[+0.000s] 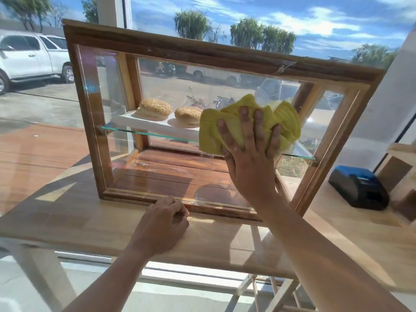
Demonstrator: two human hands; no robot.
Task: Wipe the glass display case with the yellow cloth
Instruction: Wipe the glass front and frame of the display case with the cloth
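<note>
A wood-framed glass display case (171, 47) stands on a wooden counter. My right hand (249, 158) presses a crumpled yellow cloth (283, 119) flat against the front glass pane, right of centre, with the fingers spread over the cloth. My left hand (162, 224) rests on the counter with loosely curled fingers touching the case's bottom frame, and it holds nothing. Inside, two sesame buns (155, 109) lie on a white tray on a glass shelf.
The wooden counter (67, 221) runs left and right under the case. A black and blue receipt printer (358, 188) sits at the right, beside a pale wooden stand (403, 158). A large window behind shows a car park.
</note>
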